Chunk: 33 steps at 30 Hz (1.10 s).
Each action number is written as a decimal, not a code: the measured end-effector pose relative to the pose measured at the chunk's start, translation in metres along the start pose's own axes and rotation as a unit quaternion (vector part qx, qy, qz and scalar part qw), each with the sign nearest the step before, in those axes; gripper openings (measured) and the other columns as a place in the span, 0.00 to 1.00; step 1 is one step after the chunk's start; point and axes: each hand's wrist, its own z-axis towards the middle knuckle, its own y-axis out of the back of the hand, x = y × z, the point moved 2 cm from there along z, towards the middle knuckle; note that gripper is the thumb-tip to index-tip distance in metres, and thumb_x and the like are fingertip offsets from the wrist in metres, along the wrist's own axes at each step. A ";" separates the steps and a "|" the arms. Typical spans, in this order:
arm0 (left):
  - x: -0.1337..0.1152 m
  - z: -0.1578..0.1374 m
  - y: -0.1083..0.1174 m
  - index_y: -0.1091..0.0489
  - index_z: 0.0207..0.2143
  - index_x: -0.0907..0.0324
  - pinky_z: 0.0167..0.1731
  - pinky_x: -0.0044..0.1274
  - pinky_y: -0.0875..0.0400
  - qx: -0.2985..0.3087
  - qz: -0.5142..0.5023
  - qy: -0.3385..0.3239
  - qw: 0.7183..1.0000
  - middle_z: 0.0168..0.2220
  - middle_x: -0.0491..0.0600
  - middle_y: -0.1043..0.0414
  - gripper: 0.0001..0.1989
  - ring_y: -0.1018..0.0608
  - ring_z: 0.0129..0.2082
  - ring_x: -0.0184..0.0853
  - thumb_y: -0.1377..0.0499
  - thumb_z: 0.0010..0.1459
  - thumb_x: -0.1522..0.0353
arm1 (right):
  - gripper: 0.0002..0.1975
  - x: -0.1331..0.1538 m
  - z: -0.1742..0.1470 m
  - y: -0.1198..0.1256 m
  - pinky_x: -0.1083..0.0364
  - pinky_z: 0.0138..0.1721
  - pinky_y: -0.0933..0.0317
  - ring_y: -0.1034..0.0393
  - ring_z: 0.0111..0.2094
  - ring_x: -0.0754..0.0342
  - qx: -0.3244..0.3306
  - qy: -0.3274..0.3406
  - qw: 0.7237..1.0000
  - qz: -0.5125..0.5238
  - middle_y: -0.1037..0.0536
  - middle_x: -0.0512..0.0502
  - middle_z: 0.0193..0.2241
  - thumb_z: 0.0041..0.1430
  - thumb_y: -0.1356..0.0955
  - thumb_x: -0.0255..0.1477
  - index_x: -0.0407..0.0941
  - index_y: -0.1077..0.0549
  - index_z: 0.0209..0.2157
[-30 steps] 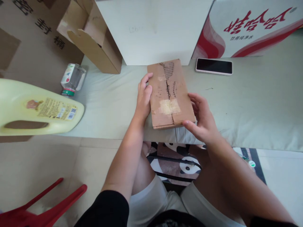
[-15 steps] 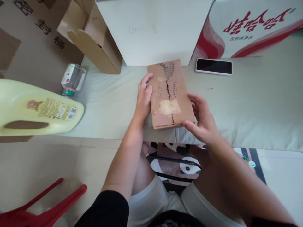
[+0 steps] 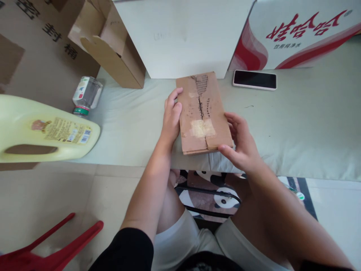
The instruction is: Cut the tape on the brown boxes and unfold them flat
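Observation:
Between my hands is a brown cardboard box point(image 3: 207, 107), its flaps closed along a lengthwise seam. Dark pen marks run over its top, and a pale tape patch point(image 3: 202, 128) covers the seam near my end. My left hand point(image 3: 172, 116) grips the box's left side, fingers along the edge. On the opposite side my right hand point(image 3: 239, 139) holds the near right corner, thumb at the top edge and fingers partly hidden behind the side. Whether the box's underside touches the cloth is hard to tell.
A phone point(image 3: 255, 79) lies right of the box on the pale cloth point(image 3: 304, 124). Behind stand a white box point(image 3: 186, 41), a red-and-white carton point(image 3: 293, 41) and an open cardboard box point(image 3: 118, 52). Leftward lie a clear bottle point(image 3: 88, 94) and a yellow jug point(image 3: 50, 128).

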 end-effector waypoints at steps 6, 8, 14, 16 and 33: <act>-0.001 0.000 0.001 0.41 0.64 0.42 0.71 0.39 0.46 0.008 -0.003 0.006 1.000 0.70 0.47 0.41 0.30 0.42 0.73 0.44 0.56 0.67 0.42 | 0.41 0.000 0.000 0.001 0.35 0.59 0.33 0.35 0.65 0.36 0.003 0.000 1.000 -0.007 0.34 0.38 0.66 0.58 0.27 0.51 0.57 0.44 0.67; 0.000 0.000 0.001 0.41 0.64 0.42 0.71 0.39 0.47 0.008 -0.008 0.008 1.000 0.70 0.47 0.41 0.29 0.42 0.73 0.44 0.55 0.67 0.42 | 0.41 0.000 0.000 0.001 0.35 0.59 0.33 0.35 0.65 0.36 0.002 0.000 1.000 -0.007 0.34 0.38 0.66 0.58 0.27 0.50 0.57 0.44 0.67; 0.002 0.001 0.000 0.40 0.64 0.41 0.72 0.39 0.48 0.008 -0.013 0.008 1.000 0.70 0.46 0.41 0.29 0.42 0.73 0.43 0.54 0.67 0.43 | 0.41 0.001 -0.001 0.001 0.35 0.60 0.34 0.35 0.65 0.36 0.003 -0.001 1.000 -0.004 0.34 0.38 0.67 0.58 0.27 0.51 0.57 0.44 0.67; 0.001 0.001 0.000 0.40 0.64 0.42 0.72 0.39 0.48 0.007 -0.011 0.004 1.000 0.69 0.46 0.40 0.29 0.42 0.73 0.44 0.54 0.67 0.43 | 0.41 0.001 -0.001 0.001 0.35 0.60 0.34 0.35 0.65 0.36 0.003 -0.001 1.000 -0.003 0.34 0.39 0.67 0.58 0.27 0.50 0.57 0.44 0.67; -0.009 0.001 -0.002 0.39 0.62 0.44 0.72 0.40 0.49 0.004 -0.010 0.012 1.000 0.68 0.48 0.38 0.28 0.43 0.73 0.45 0.55 0.67 0.43 | 0.41 -0.003 -0.001 0.001 0.35 0.60 0.34 0.35 0.65 0.36 0.006 -0.001 1.000 -0.004 0.35 0.38 0.67 0.58 0.27 0.51 0.57 0.44 0.68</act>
